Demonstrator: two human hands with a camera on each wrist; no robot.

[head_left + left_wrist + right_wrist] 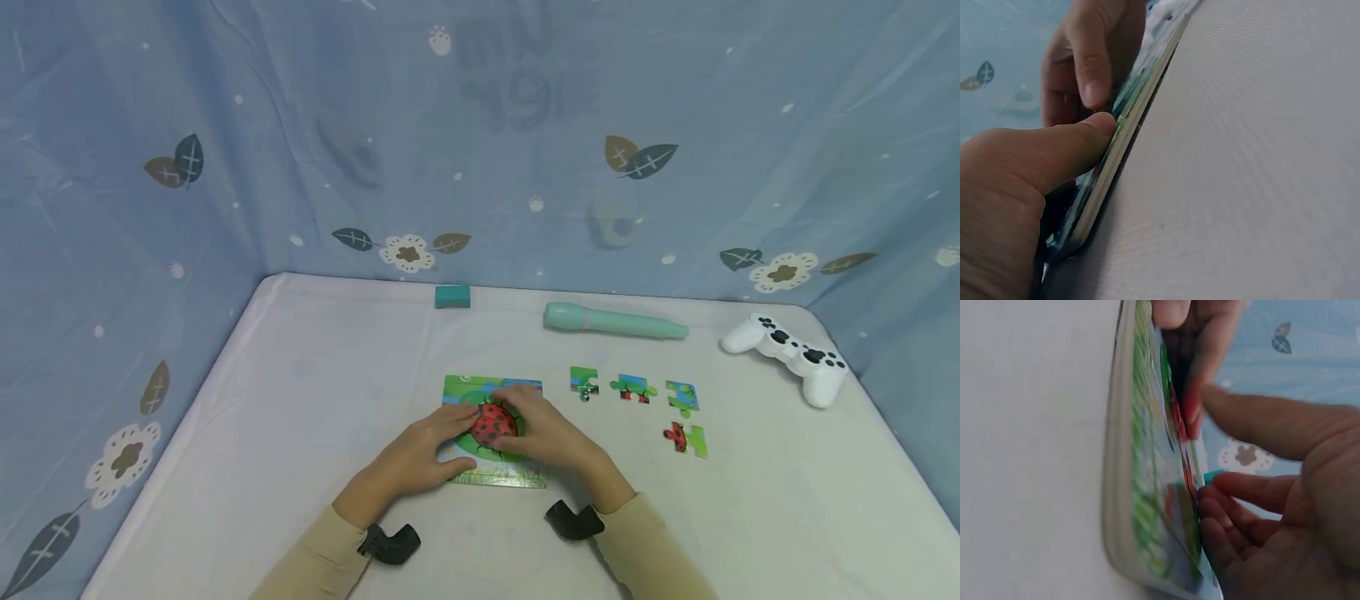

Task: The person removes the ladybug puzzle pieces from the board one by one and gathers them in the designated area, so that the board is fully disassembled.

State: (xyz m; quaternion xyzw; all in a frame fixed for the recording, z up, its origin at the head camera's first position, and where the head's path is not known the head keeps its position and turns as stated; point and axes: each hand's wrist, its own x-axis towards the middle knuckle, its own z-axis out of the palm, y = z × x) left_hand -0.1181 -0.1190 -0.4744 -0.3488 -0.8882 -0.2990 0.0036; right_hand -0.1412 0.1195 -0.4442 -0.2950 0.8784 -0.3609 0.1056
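A ladybug jigsaw puzzle board [502, 477], with a red spotted ladybug on a green and blue ground, lies flat on the white table. My left hand [420, 454] rests over its left side, fingers reaching to the ladybug [493, 424] and thumb at the lower part. In the left wrist view that thumb [1088, 140] touches the board near its edge. My right hand [551, 429] arches over the right side. The right wrist view shows its fingertips [1213, 515] on the picture and its thumb [1260, 422] raised apart. Both hands partly cover the picture.
Several loose puzzle pieces lie right of the board, among them a green one [584, 379] and a red and green one [686, 438]. Behind are a teal block [452, 297] and a mint-green tapered stick [615, 321]. A white game controller [787, 354] lies at far right.
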